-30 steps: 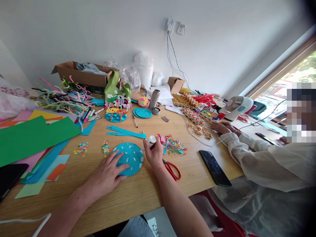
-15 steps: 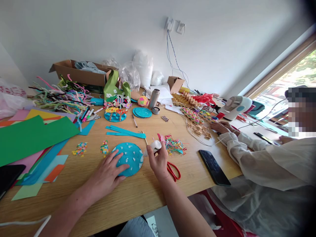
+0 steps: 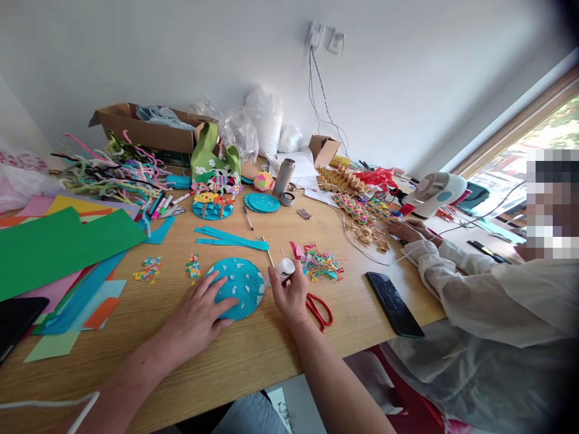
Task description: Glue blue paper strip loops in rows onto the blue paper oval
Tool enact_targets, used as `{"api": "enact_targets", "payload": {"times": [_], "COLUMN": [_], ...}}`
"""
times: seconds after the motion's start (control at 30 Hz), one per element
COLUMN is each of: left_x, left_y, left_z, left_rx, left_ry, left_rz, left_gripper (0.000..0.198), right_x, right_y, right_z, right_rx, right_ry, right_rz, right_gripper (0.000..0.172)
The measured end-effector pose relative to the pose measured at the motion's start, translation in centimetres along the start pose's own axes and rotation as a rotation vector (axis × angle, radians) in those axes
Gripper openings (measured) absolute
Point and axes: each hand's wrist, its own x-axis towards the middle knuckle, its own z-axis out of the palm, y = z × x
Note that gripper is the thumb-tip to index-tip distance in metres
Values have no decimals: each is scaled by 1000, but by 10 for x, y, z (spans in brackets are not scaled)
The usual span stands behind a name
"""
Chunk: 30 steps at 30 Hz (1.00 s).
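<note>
My left hand (image 3: 199, 314) lies flat with fingers spread on the near left part of a blue paper disc (image 3: 242, 286) dotted with white bits. My right hand (image 3: 290, 293) is closed round a small white glue bottle (image 3: 283, 269), tipped on its side with the nozzle toward the disc's right edge. A thin wooden stick (image 3: 269, 258) lies just behind the bottle. Red-handled scissors (image 3: 319, 310) lie right of my right wrist.
Coloured paper sheets (image 3: 58, 247) cover the left of the wooden table (image 3: 253, 355). Paper scraps (image 3: 319, 263), blue strips (image 3: 230, 239), pipe cleaners (image 3: 113, 175), a metal flask (image 3: 283, 177) and a phone (image 3: 394, 304) lie about. Another person in a white sleeve (image 3: 456, 271) works at the right.
My right hand has lifted the glue bottle off the table and tipped it sideways toward the disc. My left hand stays on the disc.
</note>
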Motion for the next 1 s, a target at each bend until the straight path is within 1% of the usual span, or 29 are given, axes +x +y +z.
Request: {"api": "enact_targets", "payload": {"times": [0.27, 0.47, 0.63, 0.77, 0.9, 1.0], "left_x": [0, 0, 0, -1, -1, -1], "left_y": [0, -1, 0, -1, -1, -1], "left_z": [0, 1, 0, 2, 3, 3], "left_rx": [5, 17, 10, -10, -11, -13], "left_ry": [-1, 12, 12, 18, 14, 13], "left_rz": [9, 14, 10, -3, -5, -4], "left_gripper": [31, 32, 31, 31, 32, 31], "right_x": [0, 1, 1, 2, 2, 1], "right_y": [-1, 1, 0, 0, 0, -1], "right_z": [0, 2, 2, 2, 2, 2], "right_rx": [-11, -24, -18, -13, -20, -22], "right_ry": [-5, -49, -12, -42, -11, -24], "right_rz": [-12, 1, -10, 6, -11, -17], "right_gripper": [27, 26, 27, 26, 26, 26]}}
